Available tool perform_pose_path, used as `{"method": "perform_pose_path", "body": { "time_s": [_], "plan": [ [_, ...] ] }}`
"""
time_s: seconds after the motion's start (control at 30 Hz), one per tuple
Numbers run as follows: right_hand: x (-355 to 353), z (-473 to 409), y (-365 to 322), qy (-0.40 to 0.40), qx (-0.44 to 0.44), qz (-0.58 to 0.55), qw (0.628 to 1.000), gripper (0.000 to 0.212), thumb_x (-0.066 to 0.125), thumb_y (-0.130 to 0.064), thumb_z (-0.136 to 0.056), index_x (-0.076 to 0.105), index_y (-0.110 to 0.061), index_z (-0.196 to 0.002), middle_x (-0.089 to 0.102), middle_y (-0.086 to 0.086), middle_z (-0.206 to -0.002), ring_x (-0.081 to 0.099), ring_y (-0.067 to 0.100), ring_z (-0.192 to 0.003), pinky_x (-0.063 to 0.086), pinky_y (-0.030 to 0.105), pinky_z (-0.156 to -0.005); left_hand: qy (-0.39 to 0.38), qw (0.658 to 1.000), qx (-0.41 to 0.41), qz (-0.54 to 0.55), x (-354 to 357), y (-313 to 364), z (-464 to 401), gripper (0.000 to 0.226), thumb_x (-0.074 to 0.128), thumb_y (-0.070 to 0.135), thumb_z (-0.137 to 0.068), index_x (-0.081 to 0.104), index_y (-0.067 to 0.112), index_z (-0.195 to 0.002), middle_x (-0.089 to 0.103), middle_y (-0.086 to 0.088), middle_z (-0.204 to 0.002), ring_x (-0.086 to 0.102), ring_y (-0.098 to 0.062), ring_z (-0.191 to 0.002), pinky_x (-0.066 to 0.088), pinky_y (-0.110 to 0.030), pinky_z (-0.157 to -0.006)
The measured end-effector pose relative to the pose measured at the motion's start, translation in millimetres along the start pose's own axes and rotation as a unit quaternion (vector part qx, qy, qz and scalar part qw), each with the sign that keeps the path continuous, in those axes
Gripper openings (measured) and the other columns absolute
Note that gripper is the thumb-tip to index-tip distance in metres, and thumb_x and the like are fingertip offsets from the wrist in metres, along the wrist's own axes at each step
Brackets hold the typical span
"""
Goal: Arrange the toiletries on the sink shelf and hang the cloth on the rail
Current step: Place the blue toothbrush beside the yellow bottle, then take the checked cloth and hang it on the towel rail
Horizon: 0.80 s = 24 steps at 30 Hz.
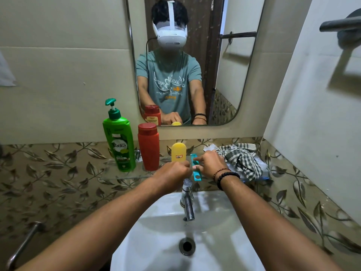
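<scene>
A glass shelf (pixel 125 176) above the sink holds a green pump bottle (pixel 120 145), a red bottle (pixel 148 146) and a yellow bottle (pixel 178 152), all upright in a row. My left hand (pixel 172 172) wraps the base of the yellow bottle. Just to its right a teal comb (pixel 196 174) lies lengthwise on the shelf, and my right hand (pixel 210 163) pinches its upper part. A green-and-white checked cloth (pixel 241 163) lies crumpled on the shelf's right end, right of my right hand. The towel rail (pixel 340 25) juts from the right wall, high up.
Below the shelf stand a chrome tap (pixel 187 200) and the white sink (pixel 214 241). A mirror (pixel 230 75) hangs above the shelf. A metal bar (pixel 23 245) runs at the lower left. Clear plastic packaging (pixel 262 169) lies under the cloth.
</scene>
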State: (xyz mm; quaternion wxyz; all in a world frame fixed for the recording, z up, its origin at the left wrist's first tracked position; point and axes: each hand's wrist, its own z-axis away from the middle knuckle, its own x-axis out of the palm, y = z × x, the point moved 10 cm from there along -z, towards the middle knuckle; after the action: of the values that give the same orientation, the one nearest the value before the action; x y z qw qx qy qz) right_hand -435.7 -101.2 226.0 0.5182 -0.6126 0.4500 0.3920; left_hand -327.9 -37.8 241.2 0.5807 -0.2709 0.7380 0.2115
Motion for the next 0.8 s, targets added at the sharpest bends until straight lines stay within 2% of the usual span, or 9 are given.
{"method": "perform_pose_path", "body": {
  "time_s": [0.07,0.17,0.3,0.4,0.47,0.53,0.6,0.67,0.8],
  "plan": [
    [-29,0,11,0.072,0.008,0.045,0.996,0.037,0.068,-0.047,-0.083,0.071,-0.022,-0.110,0.069,0.006,-0.106,0.057,0.024,-0.100,0.050,0.038,-0.085,0.014,1.000,0.012,0.004,-3,3,0,0.030,0.074,0.005,-0.085,0.068,0.008,-0.115,0.066,-0.009,-0.119,0.068,-0.025,-0.104,0.059,-0.042,-0.087],
    [-80,-1,49,0.142,0.092,0.136,0.976,0.044,0.069,-0.055,-0.079,0.070,-0.012,-0.086,0.065,0.011,-0.096,0.055,0.030,-0.095,0.046,0.039,-0.078,0.031,0.999,0.030,0.014,-4,10,-3,0.029,0.070,0.006,-0.089,0.067,0.008,-0.119,0.065,-0.010,-0.123,0.069,-0.024,-0.103,0.061,-0.038,-0.082],
    [-101,5,101,0.059,0.218,0.144,0.964,0.051,0.076,-0.064,-0.062,0.058,-0.016,-0.070,0.060,0.006,-0.079,0.057,0.029,-0.081,0.045,0.034,-0.068,0.055,0.996,0.064,0.017,-10,33,-12,0.018,0.065,0.008,-0.093,0.069,0.005,-0.110,0.068,-0.011,-0.105,0.067,-0.023,-0.089,0.055,-0.028,-0.071],
    [-95,9,112,0.063,0.214,0.100,0.970,0.031,0.074,-0.038,-0.075,0.055,-0.015,-0.067,0.070,0.012,-0.084,0.054,0.028,-0.067,0.045,0.030,-0.060,0.066,0.993,0.092,0.026,-14,54,-25,0.019,0.059,0.005,-0.094,0.068,0.004,-0.111,0.068,-0.010,-0.098,0.065,-0.021,-0.084,0.053,-0.024,-0.067],
    [-105,13,117,0.114,0.221,0.064,0.967,0.027,0.071,-0.034,-0.080,0.059,-0.012,-0.069,0.071,0.015,-0.084,0.053,0.029,-0.066,0.043,0.029,-0.058,0.065,0.993,0.098,0.027,-13,65,-38,0.028,0.057,0.006,-0.093,0.063,0.005,-0.120,0.066,-0.011,-0.106,0.062,-0.021,-0.091,0.055,-0.029,-0.074],
    [-125,16,122,0.167,0.225,0.011,0.960,0.030,0.070,-0.037,-0.081,0.066,-0.009,-0.073,0.070,0.015,-0.080,0.057,0.031,-0.067,0.042,0.029,-0.059,0.048,0.993,0.102,0.018,-7,77,-53,0.041,0.059,0.009,-0.090,0.055,0.007,-0.130,0.060,-0.013,-0.118,0.057,-0.023,-0.102,0.055,-0.036,-0.083],
    [-149,18,126,0.216,0.208,-0.038,0.953,0.036,0.070,-0.038,-0.080,0.061,-0.010,-0.059,0.062,0.015,-0.065,0.058,0.032,-0.064,0.039,0.028,-0.057,0.016,0.996,0.092,-0.002,2,87,-68,0.050,0.063,0.014,-0.087,0.048,0.009,-0.135,0.053,-0.015,-0.129,0.053,-0.028,-0.111,0.053,-0.043,-0.089],
    [-178,25,125,0.273,0.184,-0.064,0.942,0.049,0.071,-0.037,-0.080,0.048,-0.010,-0.046,0.047,0.009,-0.051,0.053,0.031,-0.056,0.036,0.027,-0.053,-0.021,0.997,0.072,-0.010,12,95,-80,0.051,0.063,0.018,-0.086,0.047,0.009,-0.133,0.050,-0.017,-0.132,0.050,-0.032,-0.115,0.051,-0.047,-0.091],
    [-237,51,113,0.384,0.128,-0.109,0.908,0.054,0.071,-0.038,-0.081,0.046,-0.004,-0.047,0.036,0.002,-0.041,0.042,0.021,-0.047,0.028,0.027,-0.044,-0.056,0.997,0.051,-0.008,27,102,-95,0.047,0.062,0.020,-0.086,0.050,0.010,-0.129,0.051,-0.016,-0.128,0.050,-0.034,-0.116,0.049,-0.048,-0.093]
  ]
}}
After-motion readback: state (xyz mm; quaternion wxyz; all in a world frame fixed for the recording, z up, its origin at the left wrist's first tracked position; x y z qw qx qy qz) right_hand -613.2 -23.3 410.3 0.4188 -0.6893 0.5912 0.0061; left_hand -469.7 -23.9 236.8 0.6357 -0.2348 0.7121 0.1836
